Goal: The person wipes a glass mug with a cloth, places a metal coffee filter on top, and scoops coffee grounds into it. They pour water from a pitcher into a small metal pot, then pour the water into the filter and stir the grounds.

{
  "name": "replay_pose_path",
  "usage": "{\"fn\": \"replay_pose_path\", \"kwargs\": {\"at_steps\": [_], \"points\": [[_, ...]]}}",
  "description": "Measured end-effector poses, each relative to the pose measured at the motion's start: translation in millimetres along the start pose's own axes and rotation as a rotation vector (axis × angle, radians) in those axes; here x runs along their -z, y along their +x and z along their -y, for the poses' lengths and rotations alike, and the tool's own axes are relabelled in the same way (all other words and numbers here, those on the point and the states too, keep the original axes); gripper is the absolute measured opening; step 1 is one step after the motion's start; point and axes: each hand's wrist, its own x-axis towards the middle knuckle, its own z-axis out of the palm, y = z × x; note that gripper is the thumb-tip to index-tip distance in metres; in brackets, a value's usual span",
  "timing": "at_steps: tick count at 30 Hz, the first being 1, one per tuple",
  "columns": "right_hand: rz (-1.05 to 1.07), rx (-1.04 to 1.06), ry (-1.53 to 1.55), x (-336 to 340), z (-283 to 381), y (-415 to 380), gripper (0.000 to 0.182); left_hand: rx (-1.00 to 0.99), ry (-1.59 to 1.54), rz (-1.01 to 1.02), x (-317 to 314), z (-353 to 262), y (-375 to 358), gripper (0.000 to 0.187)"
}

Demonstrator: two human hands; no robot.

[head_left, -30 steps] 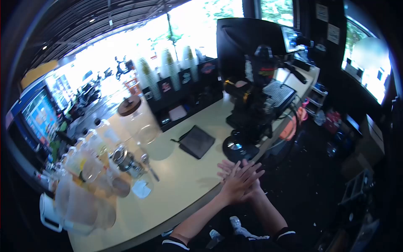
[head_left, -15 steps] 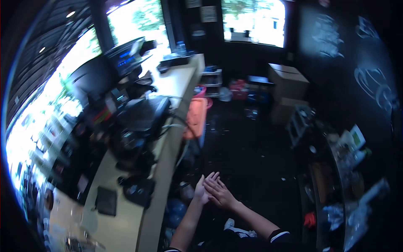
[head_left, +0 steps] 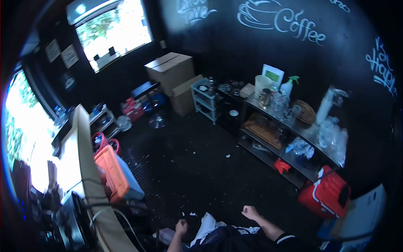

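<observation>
My left hand point(head_left: 181, 227) hangs low at the bottom of the view, its fingers curled in with nothing showing in them. Further right, my right hand point(head_left: 250, 212) is held out over the dark floor point(head_left: 189, 176), also curled into a loose fist and apparently bare. The two hands are well apart and touch nothing. Between them, close to my body, white cloth point(head_left: 206, 229) shows below my dark clothing. Small white scraps point(head_left: 192, 214) lie on the floor near my left hand.
A dark shelf point(head_left: 289, 122) with glassware, a spray bottle point(head_left: 289, 86) and plastic bags lines the right wall. Beside it sits a red cooler point(head_left: 325, 193). On the left, a counter point(head_left: 86, 155) runs along an orange-lidded bin point(head_left: 111, 174). Cardboard boxes point(head_left: 172, 73) and a small cart point(head_left: 204, 101) stand ahead.
My view has swung to the right, from the counter toward the shelf wall. My hands were pressed together palm on palm; now they are apart and curled, lower in view.
</observation>
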Motion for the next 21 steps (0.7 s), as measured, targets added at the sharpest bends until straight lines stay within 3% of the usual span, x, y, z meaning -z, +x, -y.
{"fn": "replay_pose_path", "kwargs": {"at_steps": [1,2,3,5,6,8,9,12,14,15,16,17,18,19,21], "points": [[-0.024,-0.059,0.024,-2,-21,-6,0.019,0.119,0.145,0.141,-12,41,8,0.028],[0.056,-0.196,-0.069,-1,-40,-11,0.019,0.318,0.208,0.557,-5,46,11,0.032],[0.143,-0.336,-0.155,-5,-62,-19,0.021,0.332,0.322,0.69,2,52,8,0.031],[0.247,-0.352,-0.489,-17,-98,-36,0.031,0.211,0.454,0.725,11,54,17,0.03],[0.23,-0.387,-0.471,-17,-99,-42,0.031,0.165,0.485,0.733,16,51,30,0.029],[0.412,-0.714,-0.358,-17,-94,-53,0.039,0.065,0.542,0.755,26,45,63,0.028],[0.396,-0.74,-0.34,-18,-88,-53,0.039,0.022,0.566,0.762,31,44,79,0.027],[0.325,-0.805,-0.047,-20,-67,-49,0.041,-0.25,0.704,0.83,42,19,143,0.025],[0.167,-0.627,-0.148,-24,-56,-35,0.036,-0.61,0.942,0.945,46,2,196,0.022],[0.16,-0.651,-0.131,-26,-44,-30,0.036,-0.823,1.069,1.007,41,-16,234,0.02],[-0.02,-0.693,0.018,-26,-33,-22,0.031,-0.159,0.931,0.917,33,-39,257,0.017],[-0.203,-0.724,0.165,-23,-27,-14,0.027,-0.083,0.716,0.692,23,-50,280,0.018],[-0.216,-0.738,0.176,-22,-28,-8,0.027,0.149,0.259,0.528,21,-83,303,0.016],[-0.264,-0.694,0.107,-22,-33,-2,0.025,-0.098,0.434,0.436,8,-103,330,0.02],[-0.314,-0.66,0.052,-22,-42,9,0.024,-0.143,0.378,0.379,-32,-146,374,0.034]]}}
